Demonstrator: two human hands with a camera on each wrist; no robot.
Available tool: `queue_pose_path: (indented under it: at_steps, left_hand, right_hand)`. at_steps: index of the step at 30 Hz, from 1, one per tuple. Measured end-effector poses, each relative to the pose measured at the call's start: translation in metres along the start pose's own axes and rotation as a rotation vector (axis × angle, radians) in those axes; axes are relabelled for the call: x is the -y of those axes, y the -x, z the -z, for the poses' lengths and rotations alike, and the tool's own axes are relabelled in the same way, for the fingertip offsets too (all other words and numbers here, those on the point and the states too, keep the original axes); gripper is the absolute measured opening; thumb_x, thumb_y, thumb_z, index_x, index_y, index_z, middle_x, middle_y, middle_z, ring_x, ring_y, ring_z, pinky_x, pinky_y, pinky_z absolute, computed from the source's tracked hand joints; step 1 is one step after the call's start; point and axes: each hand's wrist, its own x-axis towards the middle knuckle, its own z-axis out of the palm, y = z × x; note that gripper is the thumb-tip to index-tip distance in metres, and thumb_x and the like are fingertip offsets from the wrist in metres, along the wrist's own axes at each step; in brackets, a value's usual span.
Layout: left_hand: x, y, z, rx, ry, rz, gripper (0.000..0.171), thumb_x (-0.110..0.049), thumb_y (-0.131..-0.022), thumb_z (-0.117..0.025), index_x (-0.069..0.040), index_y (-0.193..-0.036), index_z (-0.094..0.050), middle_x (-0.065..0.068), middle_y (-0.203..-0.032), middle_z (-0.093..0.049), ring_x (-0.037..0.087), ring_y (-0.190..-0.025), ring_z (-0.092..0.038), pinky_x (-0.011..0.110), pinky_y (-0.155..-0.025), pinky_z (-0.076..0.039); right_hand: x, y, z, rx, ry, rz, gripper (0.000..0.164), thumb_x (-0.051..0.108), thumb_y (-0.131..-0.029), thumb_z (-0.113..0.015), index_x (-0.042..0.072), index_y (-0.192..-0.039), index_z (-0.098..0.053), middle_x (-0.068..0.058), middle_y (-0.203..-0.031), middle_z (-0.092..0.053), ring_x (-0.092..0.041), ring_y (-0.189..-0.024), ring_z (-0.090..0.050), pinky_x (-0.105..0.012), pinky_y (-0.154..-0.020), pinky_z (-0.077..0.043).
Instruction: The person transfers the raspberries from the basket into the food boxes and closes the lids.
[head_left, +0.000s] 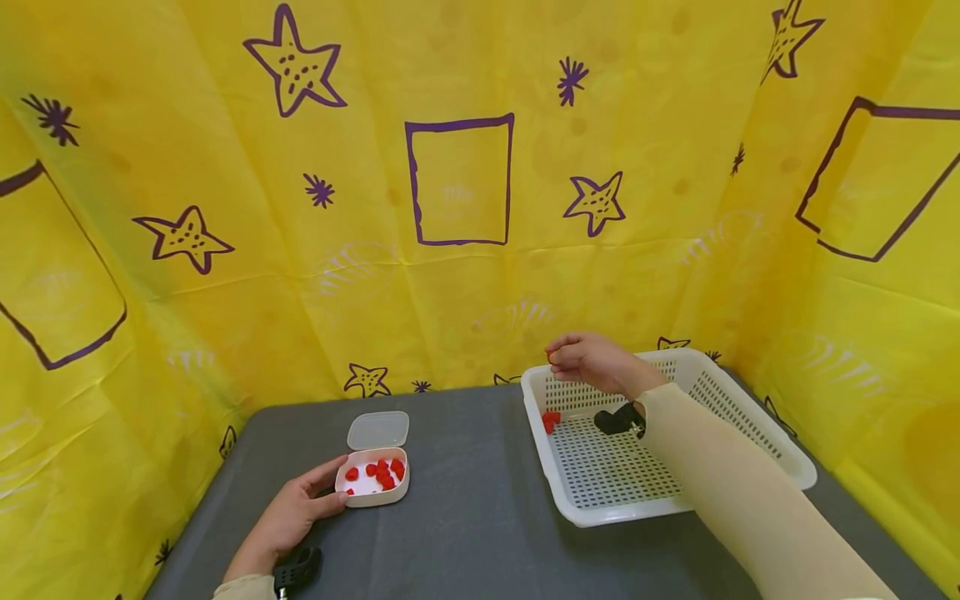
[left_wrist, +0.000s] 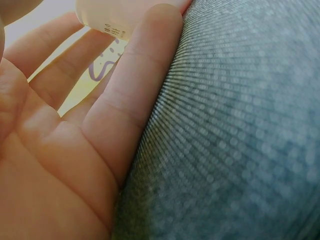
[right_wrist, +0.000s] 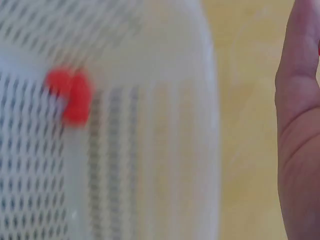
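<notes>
On the left of the table, my left hand (head_left: 296, 508) grips the near-left side of a small pale plastic box (head_left: 378, 501), thumb in front and fingers behind. In the left wrist view, fingertips meet the box's wall (left_wrist: 102, 17), which carries small print. Several small red pieces (head_left: 384, 475) lie inside, and its translucent lid (head_left: 378, 430) is folded back. Over the far-left rim of a white perforated basket (head_left: 551, 479), my right hand (head_left: 592, 362) pinches a small red piece (head_left: 549, 357) between thumb and fingertips. More red pieces (right_wrist: 77, 97) sit in the basket's corner.
A dark grey cloth covers the table (head_left: 465, 500). Yellow curtains (head_left: 457, 317) with purple starfish and frame drawings hang behind and at both sides. The basket's raised walls stand around the space under my right forearm.
</notes>
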Motion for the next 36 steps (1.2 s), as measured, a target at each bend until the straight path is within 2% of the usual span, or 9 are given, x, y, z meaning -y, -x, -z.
queue_pose_path:
  at_steps: [4, 11, 18, 27, 31, 36]
  left_hand:
    - [0.001, -0.001, 0.000, -0.003, 0.002, 0.003, 0.066, -0.017, -0.090, -0.075, -0.008, -0.149, -0.047, 0.024, -0.143, -0.050, 0.039, -0.128, -0.048, 0.041, -0.094, -0.051]
    - [0.000, -0.001, 0.000, 0.004, -0.009, 0.003, 0.067, -0.018, -0.089, -0.076, -0.008, -0.149, -0.048, 0.024, -0.143, -0.050, 0.039, -0.129, -0.048, 0.044, -0.096, -0.049]
    - [-0.003, 0.000, 0.001, 0.006, -0.020, 0.000, 0.067, -0.021, -0.089, -0.076, -0.009, -0.149, -0.048, 0.023, -0.142, -0.051, 0.038, -0.128, -0.048, 0.044, -0.096, -0.049]
    - [-0.004, 0.002, 0.001, 0.005, 0.003, -0.002, 0.067, -0.020, -0.089, -0.076, -0.008, -0.148, -0.048, 0.024, -0.141, -0.051, 0.038, -0.125, -0.050, 0.042, -0.093, -0.051]
    - [-0.002, 0.001, 0.002, 0.006, 0.000, 0.000, 0.067, -0.021, -0.089, -0.076, -0.008, -0.149, -0.048, 0.023, -0.141, -0.051, 0.038, -0.126, -0.050, 0.045, -0.095, -0.050]
    - [-0.001, 0.000, 0.003, 0.014, 0.003, -0.004, 0.067, -0.021, -0.090, -0.076, -0.008, -0.149, -0.047, 0.023, -0.142, -0.051, 0.039, -0.127, -0.049, 0.044, -0.095, -0.049]
  right_hand:
    - [0.013, -0.008, -0.038, 0.015, -0.061, 0.031, 0.023, -0.002, -0.097, -0.059, -0.010, -0.117, -0.054, -0.015, -0.094, -0.063, -0.023, -0.079, -0.064, -0.037, -0.081, -0.056]
    - [0.018, -0.023, -0.120, 0.023, -0.184, 0.087, 0.021, -0.006, -0.093, -0.063, -0.009, -0.114, -0.060, -0.015, -0.092, -0.064, -0.026, -0.077, -0.066, -0.039, -0.081, -0.057]
    - [0.009, -0.034, -0.185, 0.017, -0.133, 0.069, 0.021, -0.005, -0.092, -0.065, -0.008, -0.113, -0.065, -0.022, -0.099, -0.067, -0.026, -0.079, -0.068, -0.038, -0.077, -0.058]
    - [-0.017, -0.042, -0.233, 0.031, 0.117, 0.068, 0.013, -0.002, -0.087, -0.073, 0.004, -0.099, -0.074, -0.014, -0.092, -0.070, -0.026, -0.077, -0.068, -0.038, -0.072, -0.059]
    - [-0.024, -0.041, -0.243, 0.034, 0.165, 0.083, 0.016, -0.004, -0.086, -0.073, 0.007, -0.098, -0.074, -0.010, -0.091, -0.069, -0.027, -0.080, -0.068, -0.036, -0.068, -0.059]
    - [-0.030, -0.039, -0.245, 0.046, 0.186, 0.079, 0.020, -0.005, -0.087, -0.072, 0.008, -0.102, -0.073, -0.006, -0.094, -0.069, -0.028, -0.082, -0.068, -0.039, -0.069, -0.059]
